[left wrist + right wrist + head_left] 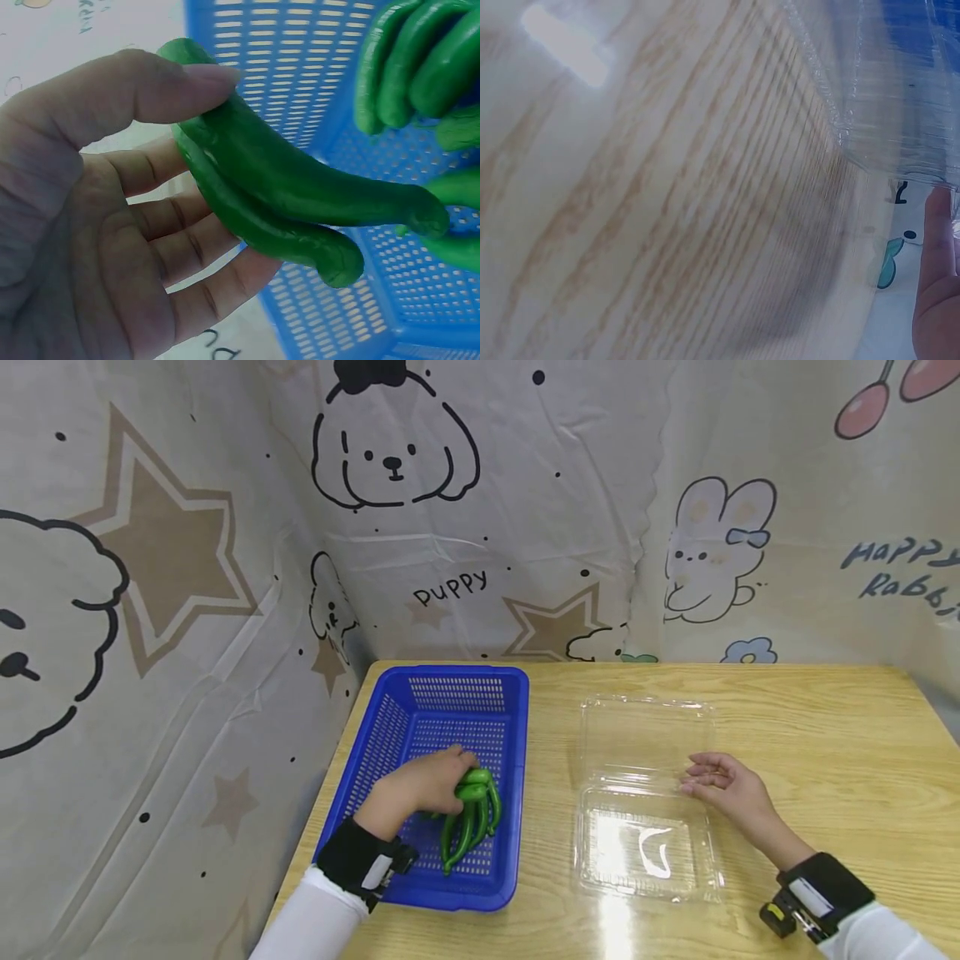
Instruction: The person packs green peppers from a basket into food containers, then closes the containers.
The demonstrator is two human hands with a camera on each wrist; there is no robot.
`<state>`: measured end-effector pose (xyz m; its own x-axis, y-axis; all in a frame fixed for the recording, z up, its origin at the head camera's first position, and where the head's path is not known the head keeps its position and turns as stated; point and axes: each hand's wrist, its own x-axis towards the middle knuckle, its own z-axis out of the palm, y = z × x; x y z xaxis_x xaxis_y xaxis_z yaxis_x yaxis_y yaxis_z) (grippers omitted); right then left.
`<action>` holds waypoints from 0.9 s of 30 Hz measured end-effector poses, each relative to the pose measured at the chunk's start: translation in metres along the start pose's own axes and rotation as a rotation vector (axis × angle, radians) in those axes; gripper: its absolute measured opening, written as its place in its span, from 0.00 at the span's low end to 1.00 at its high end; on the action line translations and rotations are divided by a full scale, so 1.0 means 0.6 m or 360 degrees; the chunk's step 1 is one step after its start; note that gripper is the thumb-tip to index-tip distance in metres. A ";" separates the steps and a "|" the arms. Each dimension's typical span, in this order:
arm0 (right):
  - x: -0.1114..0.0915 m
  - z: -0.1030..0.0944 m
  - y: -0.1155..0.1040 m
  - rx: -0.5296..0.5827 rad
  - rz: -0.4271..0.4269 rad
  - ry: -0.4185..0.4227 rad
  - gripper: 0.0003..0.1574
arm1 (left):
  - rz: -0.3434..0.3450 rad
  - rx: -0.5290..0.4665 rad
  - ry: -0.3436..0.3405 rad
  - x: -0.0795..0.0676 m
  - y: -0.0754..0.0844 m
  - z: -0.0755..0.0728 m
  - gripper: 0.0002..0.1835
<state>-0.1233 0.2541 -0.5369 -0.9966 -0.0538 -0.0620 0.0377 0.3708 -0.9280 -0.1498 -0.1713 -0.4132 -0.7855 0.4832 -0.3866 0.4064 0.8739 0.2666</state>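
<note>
My left hand [438, 781] is inside the blue basket [519, 793]. Seen from the left wrist, it holds two green chili peppers [285, 176] between thumb and fingers. Other green chili peppers [420, 56] lie in the basket beyond them; the head view shows several long ones [465, 835] below the hand. On the table to the right, a clear plastic clamshell box [645, 885] lies with its lid [637, 735] folded back. At the box's right side, near the hinge, my right hand [731, 789] has its fingertips against the edge, fingers loosely extended.
Both containers rest on a light wood-grain table [840, 760]. A pale curtain [555, 510] printed with cartoon animals and stars hangs behind the table and along its left side. The basket stands close to the table's left edge.
</note>
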 end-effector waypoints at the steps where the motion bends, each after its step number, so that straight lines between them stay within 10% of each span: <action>1: 0.000 0.000 0.000 -0.0001 0.0004 -0.0001 0.35 | 0.0008 -0.0002 0.0006 -0.002 0.003 -0.003 0.25; 27: 0.000 0.002 -0.006 -0.0048 -0.0026 0.0024 0.34 | 0.0308 0.0201 0.0052 -0.004 0.115 -0.044 0.25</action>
<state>-0.1231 0.2517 -0.5341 -0.9981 -0.0462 -0.0411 0.0193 0.3980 -0.9172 -0.1324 -0.1136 -0.3703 -0.7011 0.6422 -0.3099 0.6045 0.7658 0.2193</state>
